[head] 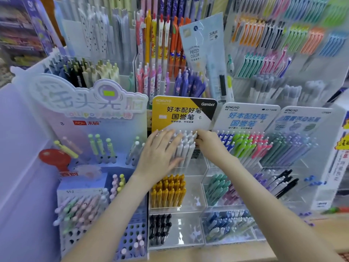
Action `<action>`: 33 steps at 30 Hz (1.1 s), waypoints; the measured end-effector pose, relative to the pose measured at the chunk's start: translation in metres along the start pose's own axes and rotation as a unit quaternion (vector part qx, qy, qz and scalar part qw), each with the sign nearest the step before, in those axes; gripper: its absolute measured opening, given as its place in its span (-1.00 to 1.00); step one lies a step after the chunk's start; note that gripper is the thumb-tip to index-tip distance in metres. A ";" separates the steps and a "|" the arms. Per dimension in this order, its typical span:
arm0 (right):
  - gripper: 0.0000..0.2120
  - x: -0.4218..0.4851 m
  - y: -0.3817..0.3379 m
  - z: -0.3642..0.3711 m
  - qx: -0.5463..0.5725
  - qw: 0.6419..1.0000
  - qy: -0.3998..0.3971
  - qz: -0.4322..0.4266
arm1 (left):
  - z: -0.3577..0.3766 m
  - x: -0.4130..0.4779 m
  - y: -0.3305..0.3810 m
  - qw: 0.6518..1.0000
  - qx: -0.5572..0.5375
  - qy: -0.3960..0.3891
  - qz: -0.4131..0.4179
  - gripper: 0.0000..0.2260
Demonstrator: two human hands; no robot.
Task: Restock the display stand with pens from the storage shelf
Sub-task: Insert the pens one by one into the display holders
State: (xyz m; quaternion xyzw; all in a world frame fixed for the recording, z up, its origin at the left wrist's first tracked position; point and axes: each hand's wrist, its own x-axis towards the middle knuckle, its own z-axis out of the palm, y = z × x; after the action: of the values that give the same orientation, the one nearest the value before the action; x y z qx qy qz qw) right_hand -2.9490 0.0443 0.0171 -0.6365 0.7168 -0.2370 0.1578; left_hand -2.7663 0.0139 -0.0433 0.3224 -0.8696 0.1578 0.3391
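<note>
A clear acrylic display stand (198, 188) with a yellow, black and white header card (181, 112) stands at the centre. Its top compartment holds a bunch of white pens (186, 148). My left hand (160, 154) lies flat with straight fingers against the left side of the white pens. My right hand (209, 142) pinches the tops of the white pens at the bunch's right side. Below them sit yellow pens (169, 191) and black pens (159, 228) in lower compartments.
A purple stand (98, 197) with pastel pens stands at the left. To the right are white-carded stands (243, 118) with blue, green, pink and grey pens. Racks of hanging pens (162, 52) fill the back. A wooden counter edge (283, 250) runs along the bottom right.
</note>
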 end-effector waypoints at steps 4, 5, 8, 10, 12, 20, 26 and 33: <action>-0.85 -0.001 0.004 -0.003 0.023 0.999 -0.006 0.023 | 0.004 0.002 0.004 1.000 -0.003 0.008 -0.012 -0.45; -0.76 -0.004 0.005 -0.005 0.032 0.999 -0.005 0.026 | 0.005 0.003 0.005 1.000 -0.008 0.010 -0.015 -0.48; -0.62 -0.023 0.002 -0.017 0.078 0.997 0.025 0.013 | 0.001 0.003 0.014 0.999 -0.011 0.024 -0.045 -0.55; -0.63 -0.039 0.002 -0.027 0.086 0.995 0.052 -0.023 | -0.006 0.005 0.027 0.997 -0.002 0.034 -0.074 -0.58; -0.65 -0.057 0.005 -0.035 0.087 0.992 0.069 -0.058 | -0.013 0.009 0.044 0.995 -0.007 0.040 -0.091 -0.61; -0.74 -0.164 0.072 -0.057 0.013 0.984 0.151 -0.092 | -0.024 0.002 0.162 0.988 -0.155 0.003 -0.013 -0.66; -0.75 -0.295 0.180 -0.078 -0.010 0.986 0.163 -0.029 | -0.001 -0.020 0.333 0.973 -0.226 -0.038 0.034 -0.66; -0.68 -0.448 0.354 -0.130 -0.071 0.987 0.107 0.100 | 0.040 -0.046 0.550 0.942 -0.243 -0.213 0.088 -0.65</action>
State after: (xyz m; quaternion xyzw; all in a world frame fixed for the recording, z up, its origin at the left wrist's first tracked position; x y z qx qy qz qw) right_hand -3.2517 0.5322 -0.0994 -0.5422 0.8045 -0.2355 0.0570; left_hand -3.1273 0.4231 -0.1350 0.1781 -0.9584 -0.1016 0.1987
